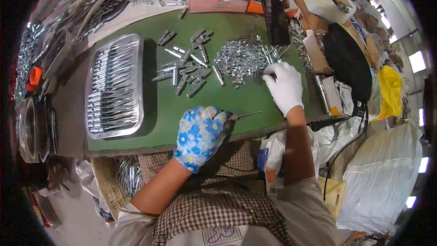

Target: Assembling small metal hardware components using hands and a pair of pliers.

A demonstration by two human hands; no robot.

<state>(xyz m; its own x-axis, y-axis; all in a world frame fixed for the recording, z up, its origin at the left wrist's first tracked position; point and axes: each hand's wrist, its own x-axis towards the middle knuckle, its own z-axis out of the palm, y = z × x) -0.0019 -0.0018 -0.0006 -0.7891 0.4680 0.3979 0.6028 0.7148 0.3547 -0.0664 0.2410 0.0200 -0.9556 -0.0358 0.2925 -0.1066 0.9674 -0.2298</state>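
Observation:
My left hand, in a white glove with blue flowers, is closed around a slim metal part whose thin rod sticks out to the right. My right hand, in a plain white glove, reaches to the right edge of a heap of small metal fittings. Its thumb and fingers curl together there; what lies between them, if anything, is hidden. Just beyond those fingertips lie several thin metal pins. Left of the heap, loose metal cylinders are scattered over the green work surface.
A metal tray with rows of slim metal rods stands at the left. Behind are a pink box of small parts and a black oblong case. A metal cylinder stands beyond my right wrist. A crate sits below the table edge.

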